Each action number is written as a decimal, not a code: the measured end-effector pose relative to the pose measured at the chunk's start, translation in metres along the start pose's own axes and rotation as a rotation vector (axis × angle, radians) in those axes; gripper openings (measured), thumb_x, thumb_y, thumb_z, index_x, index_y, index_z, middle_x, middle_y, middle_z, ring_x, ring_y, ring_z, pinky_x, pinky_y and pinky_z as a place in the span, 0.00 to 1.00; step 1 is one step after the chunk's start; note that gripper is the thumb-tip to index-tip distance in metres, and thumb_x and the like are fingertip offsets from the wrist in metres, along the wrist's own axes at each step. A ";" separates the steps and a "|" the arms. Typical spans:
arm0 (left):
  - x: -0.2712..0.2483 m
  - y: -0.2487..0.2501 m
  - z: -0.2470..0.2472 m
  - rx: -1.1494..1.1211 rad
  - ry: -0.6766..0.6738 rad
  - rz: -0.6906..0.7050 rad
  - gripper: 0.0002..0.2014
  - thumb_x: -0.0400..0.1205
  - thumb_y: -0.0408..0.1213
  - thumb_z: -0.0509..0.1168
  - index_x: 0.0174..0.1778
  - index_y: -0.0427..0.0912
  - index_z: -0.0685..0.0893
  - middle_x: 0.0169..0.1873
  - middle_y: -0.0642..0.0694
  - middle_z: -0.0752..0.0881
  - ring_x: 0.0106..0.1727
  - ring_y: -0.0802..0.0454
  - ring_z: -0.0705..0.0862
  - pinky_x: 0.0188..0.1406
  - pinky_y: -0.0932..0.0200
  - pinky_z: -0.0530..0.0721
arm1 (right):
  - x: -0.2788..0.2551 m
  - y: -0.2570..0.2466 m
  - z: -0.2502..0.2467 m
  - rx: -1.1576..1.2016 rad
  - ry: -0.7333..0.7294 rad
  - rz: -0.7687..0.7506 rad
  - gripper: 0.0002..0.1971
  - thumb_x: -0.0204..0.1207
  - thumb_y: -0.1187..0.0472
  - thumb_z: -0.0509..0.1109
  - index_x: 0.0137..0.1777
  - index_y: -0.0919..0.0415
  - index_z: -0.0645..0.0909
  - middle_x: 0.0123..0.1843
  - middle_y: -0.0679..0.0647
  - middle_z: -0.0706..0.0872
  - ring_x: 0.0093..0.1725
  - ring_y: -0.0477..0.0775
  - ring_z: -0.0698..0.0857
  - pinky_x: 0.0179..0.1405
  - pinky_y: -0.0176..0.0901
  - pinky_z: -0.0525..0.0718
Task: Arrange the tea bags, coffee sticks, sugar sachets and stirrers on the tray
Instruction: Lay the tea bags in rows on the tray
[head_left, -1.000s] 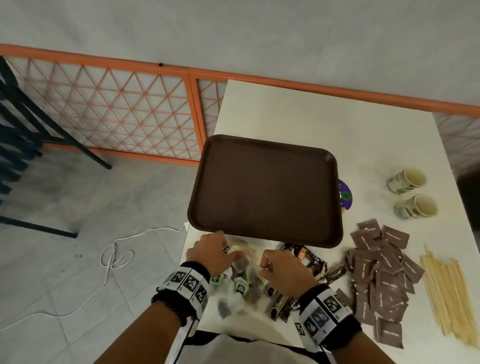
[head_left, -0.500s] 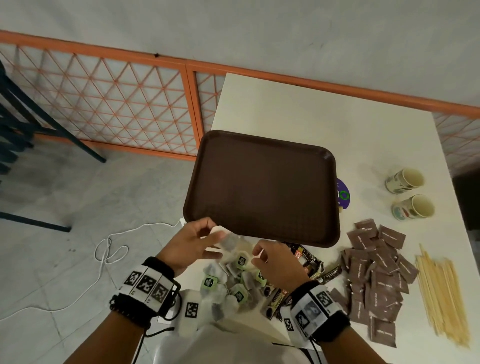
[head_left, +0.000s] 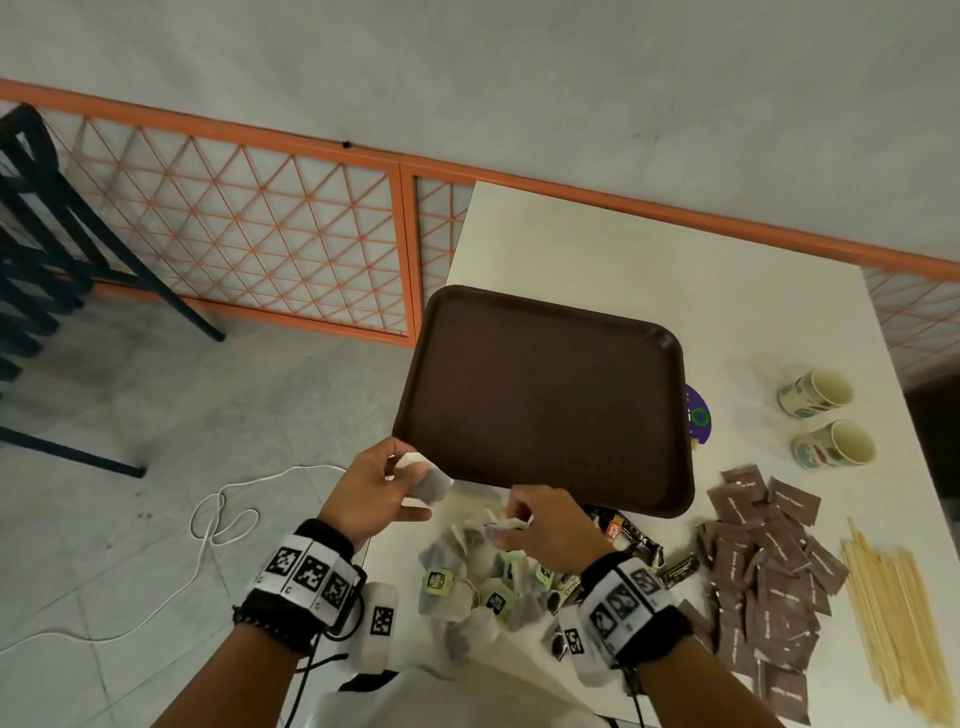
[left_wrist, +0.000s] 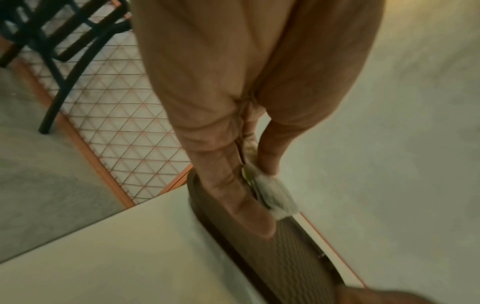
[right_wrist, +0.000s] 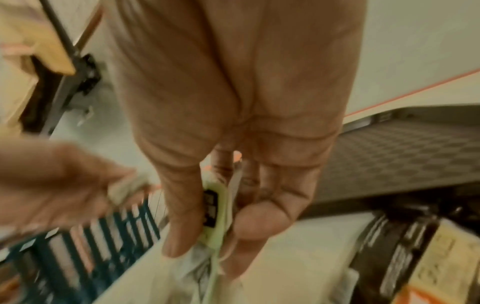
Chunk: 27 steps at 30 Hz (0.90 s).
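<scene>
Since a second before, my left hand (head_left: 371, 488) had lifted off the pile and moved up to the tray's lower left corner, carrying a tea bag (head_left: 431, 486) with it. My thumb and fingers were pinched on that bag, which hung just over the tray's (head_left: 545, 395) near rim. My right hand (head_left: 545, 525), at lower centre of the frame, was closed on a green tag (right_wrist: 214, 209) and the bag (head_left: 501, 530) below it, just above the heap. The other tea bags (head_left: 467, 592) lay piled on the table (head_left: 597, 249) under my wrists, below the tray. Coffee sticks (head_left: 631, 540) lay just right of them, then the brown sachets (head_left: 769, 571), and the stirrers (head_left: 893, 623) at the lower right edge. Two cups (head_left: 826, 415) lay on their sides at the right.
</scene>
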<state>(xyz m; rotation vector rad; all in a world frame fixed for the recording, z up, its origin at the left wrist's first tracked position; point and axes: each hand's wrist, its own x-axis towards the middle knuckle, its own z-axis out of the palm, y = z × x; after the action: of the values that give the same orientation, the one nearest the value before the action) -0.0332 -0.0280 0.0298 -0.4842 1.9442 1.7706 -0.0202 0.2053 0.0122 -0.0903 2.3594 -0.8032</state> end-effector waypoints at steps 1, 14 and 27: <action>0.003 -0.002 0.004 0.021 0.019 0.004 0.01 0.85 0.31 0.64 0.50 0.37 0.79 0.55 0.29 0.81 0.54 0.34 0.87 0.39 0.46 0.92 | -0.006 0.000 -0.010 0.050 0.002 -0.001 0.18 0.71 0.45 0.78 0.38 0.56 0.76 0.39 0.54 0.85 0.35 0.46 0.79 0.35 0.42 0.78; -0.008 0.026 0.049 -0.289 -0.459 -0.141 0.17 0.83 0.46 0.67 0.58 0.35 0.83 0.52 0.38 0.88 0.53 0.44 0.89 0.48 0.43 0.90 | -0.011 -0.039 -0.065 0.507 0.024 -0.070 0.14 0.69 0.57 0.82 0.49 0.62 0.85 0.39 0.60 0.91 0.31 0.50 0.85 0.31 0.39 0.80; 0.004 0.062 0.061 -0.299 -0.454 -0.014 0.15 0.79 0.32 0.73 0.60 0.35 0.82 0.43 0.42 0.90 0.45 0.40 0.92 0.38 0.53 0.91 | -0.017 -0.045 -0.077 0.859 0.345 -0.084 0.09 0.78 0.56 0.74 0.49 0.63 0.88 0.38 0.56 0.89 0.34 0.48 0.83 0.34 0.42 0.79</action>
<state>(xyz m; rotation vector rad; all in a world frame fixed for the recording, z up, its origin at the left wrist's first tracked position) -0.0644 0.0390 0.0756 -0.1659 1.3735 1.9666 -0.0589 0.2137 0.0943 0.3343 2.1030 -1.9186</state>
